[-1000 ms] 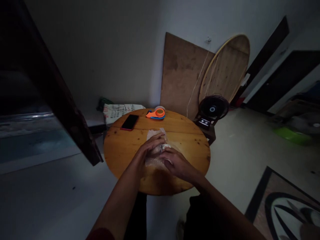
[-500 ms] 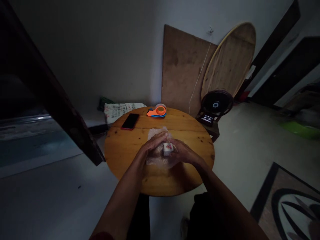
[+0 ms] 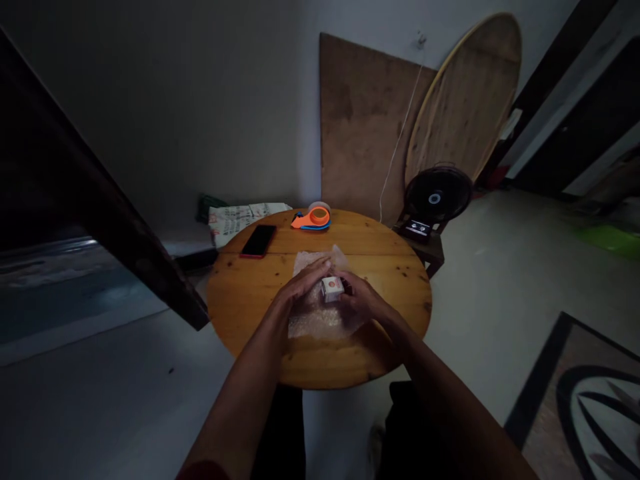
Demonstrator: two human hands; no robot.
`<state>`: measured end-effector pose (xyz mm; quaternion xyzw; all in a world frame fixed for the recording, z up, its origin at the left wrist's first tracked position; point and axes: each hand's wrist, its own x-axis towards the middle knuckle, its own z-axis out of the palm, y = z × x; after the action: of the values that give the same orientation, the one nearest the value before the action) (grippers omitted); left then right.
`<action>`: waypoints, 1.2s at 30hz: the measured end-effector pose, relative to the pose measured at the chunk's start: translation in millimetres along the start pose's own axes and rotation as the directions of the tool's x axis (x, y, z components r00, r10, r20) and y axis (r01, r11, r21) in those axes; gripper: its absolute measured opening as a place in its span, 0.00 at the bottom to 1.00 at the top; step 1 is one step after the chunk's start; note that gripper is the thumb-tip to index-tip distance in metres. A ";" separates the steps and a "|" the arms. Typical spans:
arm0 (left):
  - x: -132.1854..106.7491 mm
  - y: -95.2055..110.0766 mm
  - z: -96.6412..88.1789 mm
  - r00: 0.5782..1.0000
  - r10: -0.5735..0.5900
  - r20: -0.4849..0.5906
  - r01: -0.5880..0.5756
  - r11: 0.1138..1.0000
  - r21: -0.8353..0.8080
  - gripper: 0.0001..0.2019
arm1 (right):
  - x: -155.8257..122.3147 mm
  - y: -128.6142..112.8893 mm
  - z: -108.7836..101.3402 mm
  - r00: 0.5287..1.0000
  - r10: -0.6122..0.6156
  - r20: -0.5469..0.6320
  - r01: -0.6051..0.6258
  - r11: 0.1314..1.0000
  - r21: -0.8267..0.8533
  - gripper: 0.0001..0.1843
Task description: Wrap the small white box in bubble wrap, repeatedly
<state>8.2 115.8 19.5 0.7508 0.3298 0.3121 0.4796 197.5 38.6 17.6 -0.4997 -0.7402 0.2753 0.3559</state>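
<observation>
A small white box with a red round mark on its top sits on a sheet of clear bubble wrap. My right hand is at the box's right side, its thumb and fingers closed about that edge. To the box's left, my left hand lies over the bubble wrap with its fingers stretched out toward the far side. The left palm's underside is hidden. Part of the wrap stands up beyond the fingertips.
The round wooden table carries an orange and blue tape dispenser at its far edge. A phone with a red edge lies at the far left. A black fan stands beyond the table's right side, before leaning boards.
The box has shifted slightly away and to the left, with my right hand at its side. My left hand is slightly farther left, and more bubble wrap shows. The camera view has tilted slightly.
</observation>
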 end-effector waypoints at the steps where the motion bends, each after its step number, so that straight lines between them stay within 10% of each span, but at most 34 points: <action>1: 0.2 -0.4 0.1 1.000 -0.008 -0.001 0.008 1.000 0.004 0.29 | -1.6 2.5 1.1 1.000 -0.003 -0.014 0.004 0.999 0.034 0.33; 8: -8.6 10.9 -4.7 0.998 -0.057 0.038 0.055 0.996 0.069 0.34 | -15.0 14.8 8.8 0.988 0.104 -0.111 -0.064 0.947 0.314 0.29; 17: -12.0 14.6 -3.8 0.986 -0.034 0.164 0.006 0.986 0.168 0.34 | -12.4 14.4 6.3 0.823 0.483 -0.297 -0.211 0.747 0.630 0.29; 36: -13.1 20.6 -1.4 0.976 -0.082 0.201 0.024 0.961 0.277 0.22 | -11.8 18.7 3.2 0.801 0.505 -0.320 -0.159 0.696 0.700 0.27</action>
<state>3.5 99.4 37.1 0.8293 0.3371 0.1693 0.4122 208.0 33.8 -1.6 -0.5293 -0.3773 0.4373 0.6215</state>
